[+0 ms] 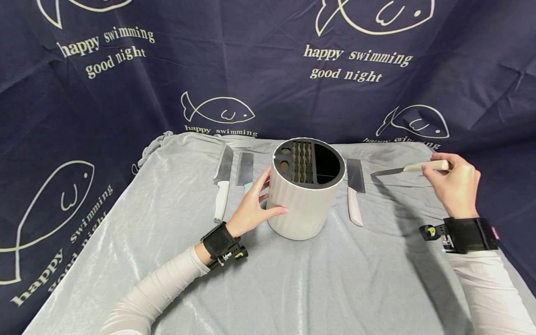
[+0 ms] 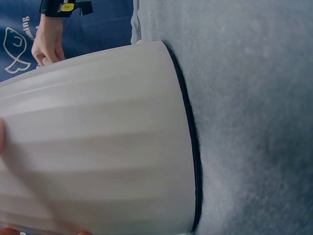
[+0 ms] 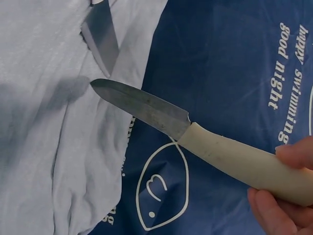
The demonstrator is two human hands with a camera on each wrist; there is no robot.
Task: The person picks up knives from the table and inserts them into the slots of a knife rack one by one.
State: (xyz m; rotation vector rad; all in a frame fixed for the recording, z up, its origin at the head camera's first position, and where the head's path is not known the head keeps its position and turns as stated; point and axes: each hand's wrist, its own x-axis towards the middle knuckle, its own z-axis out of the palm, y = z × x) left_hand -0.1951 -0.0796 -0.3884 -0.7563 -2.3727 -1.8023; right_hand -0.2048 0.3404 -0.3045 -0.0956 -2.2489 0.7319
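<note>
A white ribbed knife block (image 1: 301, 209) stands upright on the cloth, its black top showing round holes, wavy slats and one wide opening. My left hand (image 1: 253, 204) grips its left side, thumb across the front and fingers round the far side. At the right, my right hand (image 1: 458, 184) holds a small knife (image 1: 425, 166) by the end of its cream handle. In the right wrist view the knife (image 3: 156, 107) is raised above the cloth, blade pointing away from the fingers, and thumb and fingertips (image 3: 271, 213) pinch the handle.
Left of the block lie a white-handled knife (image 1: 222, 195) and a broad-bladed knife (image 1: 244, 167) whose light blue handle is partly hidden by my left hand. A pink-handled cleaver (image 1: 355, 204) lies right of the block. Behind the grey cloth (image 1: 335, 288) hangs a navy fish-print curtain (image 1: 268, 56).
</note>
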